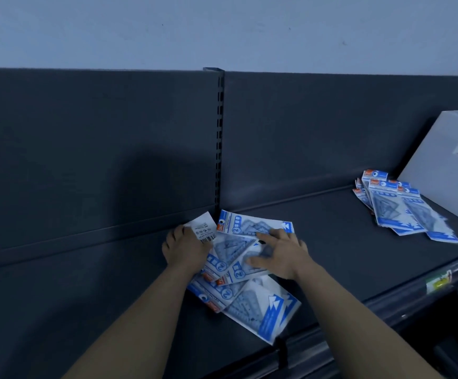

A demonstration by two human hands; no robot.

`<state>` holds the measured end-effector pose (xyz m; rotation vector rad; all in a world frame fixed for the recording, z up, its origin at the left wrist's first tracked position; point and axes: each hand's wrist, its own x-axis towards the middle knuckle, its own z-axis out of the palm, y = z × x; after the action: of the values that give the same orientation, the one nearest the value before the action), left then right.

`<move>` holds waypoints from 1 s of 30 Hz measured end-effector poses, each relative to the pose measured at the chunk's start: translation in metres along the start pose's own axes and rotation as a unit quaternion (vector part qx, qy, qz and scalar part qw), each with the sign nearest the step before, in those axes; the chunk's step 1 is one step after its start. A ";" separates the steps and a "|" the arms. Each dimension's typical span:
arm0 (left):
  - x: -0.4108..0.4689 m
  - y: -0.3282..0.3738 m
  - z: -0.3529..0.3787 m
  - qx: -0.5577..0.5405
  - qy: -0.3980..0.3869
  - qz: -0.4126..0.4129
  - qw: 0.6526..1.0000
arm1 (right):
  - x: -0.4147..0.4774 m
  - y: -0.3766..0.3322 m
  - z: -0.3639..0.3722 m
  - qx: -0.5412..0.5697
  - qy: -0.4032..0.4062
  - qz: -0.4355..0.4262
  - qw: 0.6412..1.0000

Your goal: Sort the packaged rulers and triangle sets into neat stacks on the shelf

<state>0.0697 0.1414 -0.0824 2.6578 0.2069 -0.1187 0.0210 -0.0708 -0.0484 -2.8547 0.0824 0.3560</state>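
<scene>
Left hand (185, 248) grips a white-backed packet (202, 227). Right hand (281, 254) presses flat, fingers spread, on jumbled packets (260, 305) on the shelf (331, 242).

One packet pile (258, 305) on the shelf (345, 255) centre, another pile (398, 212) right, beside a box (430, 173).

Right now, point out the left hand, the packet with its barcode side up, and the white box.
left hand (187, 248), head view, back of the hand.
barcode-side-up packet (201, 225), head view, white panel above the barcode.
white box (430, 173), head view, its sloping front face.
</scene>
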 end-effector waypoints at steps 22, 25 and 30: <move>-0.019 0.021 -0.077 -0.407 0.145 0.198 0.880 | -0.041 0.002 -0.010 0.307 0.107 0.086 0.942; -0.037 0.021 -0.049 -0.307 -0.018 0.277 0.910 | -0.044 0.007 -0.009 0.314 0.140 0.131 0.930; -0.049 0.004 -0.027 -0.188 -0.201 0.271 0.922 | -0.053 0.018 -0.006 0.288 0.129 0.133 0.940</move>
<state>0.0233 0.1445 -0.0505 2.1517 -0.5805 -0.3908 -0.0301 -0.0883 -0.0346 -2.2869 0.5329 -0.0056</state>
